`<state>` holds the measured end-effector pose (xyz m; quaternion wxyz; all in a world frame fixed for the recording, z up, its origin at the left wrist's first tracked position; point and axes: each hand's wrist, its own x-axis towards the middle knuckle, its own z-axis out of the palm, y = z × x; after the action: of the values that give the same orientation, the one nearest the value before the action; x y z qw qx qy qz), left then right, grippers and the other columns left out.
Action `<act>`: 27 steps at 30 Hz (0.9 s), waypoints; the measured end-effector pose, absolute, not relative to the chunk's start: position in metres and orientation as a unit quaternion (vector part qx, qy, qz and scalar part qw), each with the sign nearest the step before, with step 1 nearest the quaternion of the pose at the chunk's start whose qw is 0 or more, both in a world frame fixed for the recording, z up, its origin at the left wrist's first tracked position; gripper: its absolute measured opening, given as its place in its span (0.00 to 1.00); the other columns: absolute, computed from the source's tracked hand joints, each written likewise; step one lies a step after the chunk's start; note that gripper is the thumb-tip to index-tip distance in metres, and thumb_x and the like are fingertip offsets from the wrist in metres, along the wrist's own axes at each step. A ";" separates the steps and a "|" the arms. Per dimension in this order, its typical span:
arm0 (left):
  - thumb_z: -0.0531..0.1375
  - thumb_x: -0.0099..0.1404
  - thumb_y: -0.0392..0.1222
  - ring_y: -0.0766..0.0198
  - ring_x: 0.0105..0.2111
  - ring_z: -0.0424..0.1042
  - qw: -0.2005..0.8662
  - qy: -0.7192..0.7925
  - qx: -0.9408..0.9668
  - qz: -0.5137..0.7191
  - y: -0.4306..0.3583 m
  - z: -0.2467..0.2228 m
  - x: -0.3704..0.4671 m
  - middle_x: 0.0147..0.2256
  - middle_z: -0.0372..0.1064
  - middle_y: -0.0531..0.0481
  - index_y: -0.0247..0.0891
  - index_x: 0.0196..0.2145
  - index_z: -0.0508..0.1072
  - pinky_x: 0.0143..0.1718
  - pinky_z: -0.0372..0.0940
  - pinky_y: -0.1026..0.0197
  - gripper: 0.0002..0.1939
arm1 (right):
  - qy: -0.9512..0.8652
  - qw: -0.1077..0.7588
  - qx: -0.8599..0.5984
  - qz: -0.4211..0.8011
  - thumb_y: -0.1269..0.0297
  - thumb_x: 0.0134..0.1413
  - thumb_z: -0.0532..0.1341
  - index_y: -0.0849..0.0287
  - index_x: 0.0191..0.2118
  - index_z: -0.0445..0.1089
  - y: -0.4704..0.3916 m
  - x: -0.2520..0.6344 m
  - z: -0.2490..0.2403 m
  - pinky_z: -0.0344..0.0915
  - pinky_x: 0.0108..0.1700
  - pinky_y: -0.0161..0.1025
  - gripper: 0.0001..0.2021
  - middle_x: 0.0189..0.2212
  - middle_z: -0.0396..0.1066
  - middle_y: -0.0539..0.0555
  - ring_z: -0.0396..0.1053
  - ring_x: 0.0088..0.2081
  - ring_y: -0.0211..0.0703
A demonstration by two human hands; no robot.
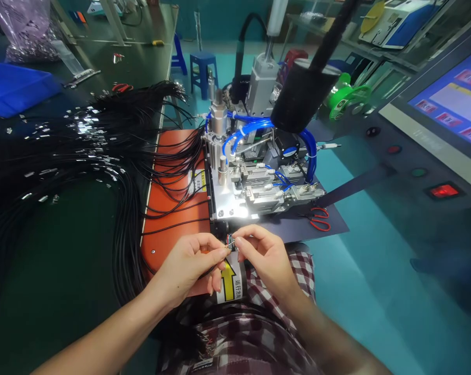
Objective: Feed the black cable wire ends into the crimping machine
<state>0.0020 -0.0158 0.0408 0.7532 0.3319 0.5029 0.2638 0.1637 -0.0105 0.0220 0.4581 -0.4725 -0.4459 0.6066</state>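
I see left hand point(196, 266) pinching thin wire point(231, 243) | right hand point(265, 259) pinching its tip | black cables point(126, 234) on tabletop point(73, 255)

The worktop point(75, 245) fills the left, carrying a cable pile point(129, 224), with a bin point(16, 86) at far left and a bag point(22, 23) beyond it. Cables cross a plate point(176, 242) rightward to the machine point(258, 190). Scissors point(318, 217) lie at the machine's near right, a console point(422, 140) farther right. A stool point(203, 63) stands at the far side, left of the machine.
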 end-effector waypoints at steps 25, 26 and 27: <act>0.56 0.63 0.46 0.75 0.15 0.54 0.637 0.547 0.462 0.285 -0.020 0.050 0.010 0.20 0.62 0.57 0.35 0.33 0.69 0.15 0.53 0.71 0.10 | -0.402 0.487 -0.440 0.638 0.64 0.53 0.62 0.60 0.29 0.67 -0.017 0.170 0.020 0.58 0.25 0.30 0.06 0.23 0.64 0.46 0.59 0.21 0.31; 0.56 0.62 0.46 0.75 0.15 0.54 0.637 0.550 0.461 0.282 -0.020 0.050 0.010 0.21 0.62 0.57 0.35 0.33 0.69 0.15 0.52 0.72 0.11 | -0.396 0.489 -0.433 0.645 0.65 0.53 0.62 0.60 0.29 0.67 -0.016 0.169 0.020 0.58 0.25 0.30 0.06 0.22 0.63 0.46 0.59 0.21 0.31; 0.56 0.62 0.46 0.75 0.15 0.54 0.636 0.552 0.461 0.280 -0.021 0.050 0.010 0.21 0.62 0.57 0.35 0.33 0.69 0.14 0.52 0.72 0.11 | -0.390 0.491 -0.426 0.652 0.65 0.53 0.63 0.60 0.29 0.67 -0.016 0.169 0.019 0.58 0.25 0.30 0.06 0.22 0.63 0.46 0.59 0.21 0.30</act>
<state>0.0100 -0.0205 0.0498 0.6361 0.4608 0.5519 0.2799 0.1687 -0.0159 0.0188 0.4911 -0.4264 -0.3899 0.6518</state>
